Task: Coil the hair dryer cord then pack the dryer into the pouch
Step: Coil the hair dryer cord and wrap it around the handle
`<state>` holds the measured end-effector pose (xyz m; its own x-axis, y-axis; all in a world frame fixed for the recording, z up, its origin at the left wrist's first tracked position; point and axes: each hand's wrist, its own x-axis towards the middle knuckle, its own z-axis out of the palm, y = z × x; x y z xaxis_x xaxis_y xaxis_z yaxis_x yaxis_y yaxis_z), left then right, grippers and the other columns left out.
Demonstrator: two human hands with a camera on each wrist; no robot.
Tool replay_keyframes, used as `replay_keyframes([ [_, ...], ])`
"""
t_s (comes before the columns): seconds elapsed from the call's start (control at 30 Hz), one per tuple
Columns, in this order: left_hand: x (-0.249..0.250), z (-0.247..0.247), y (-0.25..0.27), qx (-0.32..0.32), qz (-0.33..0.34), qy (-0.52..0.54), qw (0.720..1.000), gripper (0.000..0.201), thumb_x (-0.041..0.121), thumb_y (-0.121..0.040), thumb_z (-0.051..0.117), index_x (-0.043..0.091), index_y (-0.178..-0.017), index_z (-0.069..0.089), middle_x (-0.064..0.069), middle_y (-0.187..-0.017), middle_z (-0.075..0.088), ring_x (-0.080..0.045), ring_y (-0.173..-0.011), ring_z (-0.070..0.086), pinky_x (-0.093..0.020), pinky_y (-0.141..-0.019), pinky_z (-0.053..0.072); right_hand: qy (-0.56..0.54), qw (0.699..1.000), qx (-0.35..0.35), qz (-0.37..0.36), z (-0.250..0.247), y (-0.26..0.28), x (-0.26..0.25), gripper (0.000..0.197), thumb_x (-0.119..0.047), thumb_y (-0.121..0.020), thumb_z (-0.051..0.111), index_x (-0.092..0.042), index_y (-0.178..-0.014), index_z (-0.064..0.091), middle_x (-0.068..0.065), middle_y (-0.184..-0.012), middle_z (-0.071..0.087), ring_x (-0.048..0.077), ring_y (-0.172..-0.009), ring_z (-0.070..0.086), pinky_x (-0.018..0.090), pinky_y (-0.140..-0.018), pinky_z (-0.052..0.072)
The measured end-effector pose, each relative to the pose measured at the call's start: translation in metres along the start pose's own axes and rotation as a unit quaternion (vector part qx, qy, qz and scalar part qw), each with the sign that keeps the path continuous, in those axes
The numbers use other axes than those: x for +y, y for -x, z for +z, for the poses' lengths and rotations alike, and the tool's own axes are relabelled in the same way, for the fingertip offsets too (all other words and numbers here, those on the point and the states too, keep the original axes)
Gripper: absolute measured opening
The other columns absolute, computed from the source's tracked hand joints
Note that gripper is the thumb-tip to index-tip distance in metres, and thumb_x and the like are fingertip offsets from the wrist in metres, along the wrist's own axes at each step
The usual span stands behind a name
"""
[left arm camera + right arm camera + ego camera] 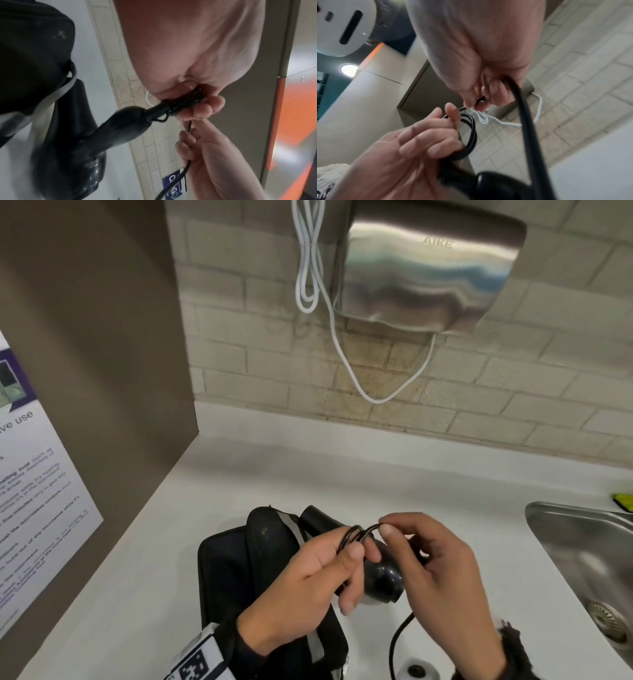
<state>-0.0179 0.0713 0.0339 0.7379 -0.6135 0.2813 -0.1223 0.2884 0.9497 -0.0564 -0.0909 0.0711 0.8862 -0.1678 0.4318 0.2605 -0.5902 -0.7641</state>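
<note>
The black hair dryer (pixel 385 577) hangs low over the white counter, partly hidden behind both hands. Its black cord (pixel 356 534) forms small loops held in my left hand (pixel 308 580), whose fingers curl round the bundle (pixel 185 101) close to the dryer's handle (pixel 123 125). My right hand (pixel 431 559) pinches the cord (pixel 481 100) just beyond the loops, and the loose cord (pixel 525 121) trails down from it to the counter (pixel 399 642). The black pouch (pixel 226 570) with a grey stripe lies on the counter under my left hand.
A steel sink (pixel 582 563) is set into the counter at the right. A metal hand dryer (pixel 424 268) with a white cable (pixel 308 268) hangs on the tiled wall. A brown partition (pixel 96 354) with a poster (pixel 30 508) stands at the left.
</note>
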Motion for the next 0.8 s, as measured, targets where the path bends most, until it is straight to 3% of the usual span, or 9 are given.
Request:
replay_keyframes([
  [0.13, -0.007, 0.001, 0.0, 0.044, -0.008, 0.096, 0.994, 0.03, 0.035, -0.1, 0.046, 0.009, -0.096, 0.06, 0.007, -0.05, 0.046, -0.007, -0.046, 0.044, -0.02, -0.058, 0.044, -0.101, 0.992, 0.003, 0.078, 0.018, 0.01, 0.004, 0.02, -0.015, -0.091, 0.063, -0.026, -0.077, 0.073, -0.004, -0.068, 0.07, 0.005, -0.05, 0.056, 0.015, -0.049, 0.041],
  [0.27, -0.009, 0.005, 0.001, 0.09, -0.023, 0.139, 0.986, 0.031, 0.035, -0.101, 0.048, 0.013, -0.095, 0.069, 0.004, -0.049, 0.046, -0.01, -0.045, 0.046, -0.022, -0.057, 0.043, -0.118, 0.988, 0.01, 0.101, 0.032, 0.02, 0.008, 0.026, -0.014, -0.093, 0.059, -0.034, -0.09, 0.076, -0.006, -0.078, 0.075, 0.009, -0.06, 0.064, 0.025, -0.056, 0.049],
  [0.37, -0.008, 0.006, 0.001, 0.12, -0.016, 0.153, 0.981, 0.036, 0.035, -0.097, 0.044, 0.02, -0.085, 0.074, 0.001, -0.049, 0.047, -0.013, -0.048, 0.048, -0.026, -0.067, 0.05, -0.108, 0.987, -0.001, 0.117, 0.039, 0.031, 0.016, 0.035, -0.014, -0.094, 0.057, -0.042, -0.108, 0.071, -0.011, -0.081, 0.074, -0.001, -0.058, 0.059, 0.015, -0.058, 0.045],
  [0.47, -0.006, 0.005, 0.001, 0.165, -0.003, 0.174, 0.971, 0.041, 0.035, -0.098, 0.044, 0.017, -0.074, 0.072, -0.004, -0.052, 0.048, -0.017, -0.053, 0.05, -0.026, -0.081, 0.055, -0.065, 0.986, -0.032, 0.15, 0.045, 0.05, 0.027, 0.042, -0.019, -0.093, 0.058, -0.054, -0.118, 0.059, -0.009, -0.081, 0.072, -0.001, -0.052, 0.056, 0.019, -0.058, 0.045],
  [0.6, -0.006, -0.001, -0.002, 0.221, 0.015, 0.179, 0.959, 0.044, 0.03, -0.101, 0.04, 0.012, -0.075, 0.071, -0.008, -0.063, 0.059, -0.018, -0.066, 0.061, -0.031, -0.092, 0.05, -0.009, 0.976, -0.129, 0.172, 0.043, 0.073, 0.031, 0.041, -0.028, -0.089, 0.062, -0.06, -0.113, 0.054, -0.025, -0.084, 0.065, 0.001, -0.053, 0.059, 0.012, -0.062, 0.043],
  [0.67, -0.005, -0.005, -0.005, 0.231, 0.016, 0.173, 0.957, 0.041, 0.029, -0.099, 0.039, 0.012, -0.085, 0.074, -0.011, -0.067, 0.062, -0.019, -0.076, 0.066, -0.037, -0.097, 0.045, 0.075, 0.971, -0.194, 0.12, 0.042, 0.084, 0.034, 0.039, -0.045, -0.084, 0.057, -0.08, -0.095, 0.045, -0.04, -0.087, 0.056, -0.012, -0.075, 0.058, 0.004, -0.07, 0.041],
  [0.7, -0.005, -0.007, -0.005, 0.227, 0.013, 0.158, 0.961, 0.041, 0.03, -0.099, 0.039, 0.013, -0.089, 0.074, -0.012, -0.069, 0.065, -0.019, -0.082, 0.067, -0.036, -0.098, 0.045, 0.163, 0.956, -0.233, 0.073, 0.042, 0.088, 0.035, 0.037, -0.047, -0.086, 0.051, -0.082, -0.092, 0.039, -0.033, -0.077, 0.055, -0.017, -0.083, 0.052, 0.0, -0.074, 0.039],
  [0.73, -0.005, -0.009, -0.005, 0.218, 0.008, 0.131, 0.967, 0.041, 0.033, -0.099, 0.038, 0.014, -0.092, 0.074, -0.012, -0.071, 0.067, -0.019, -0.09, 0.068, -0.033, -0.097, 0.046, 0.239, 0.938, -0.248, 0.03, 0.037, 0.091, 0.032, 0.028, -0.044, -0.086, 0.047, -0.07, -0.092, 0.042, -0.02, -0.063, 0.046, -0.015, -0.082, 0.05, -0.001, -0.074, 0.037],
  [0.8, -0.005, -0.012, -0.005, 0.178, -0.011, 0.063, 0.982, 0.044, 0.038, -0.099, 0.035, 0.015, -0.104, 0.071, -0.011, -0.077, 0.072, -0.016, -0.099, 0.069, -0.025, -0.093, 0.049, 0.319, 0.91, -0.264, -0.034, 0.018, 0.091, 0.014, 0.008, -0.039, -0.08, 0.042, -0.047, -0.082, 0.039, -0.012, -0.058, 0.023, -0.008, -0.063, 0.044, 0.004, -0.063, 0.037],
])
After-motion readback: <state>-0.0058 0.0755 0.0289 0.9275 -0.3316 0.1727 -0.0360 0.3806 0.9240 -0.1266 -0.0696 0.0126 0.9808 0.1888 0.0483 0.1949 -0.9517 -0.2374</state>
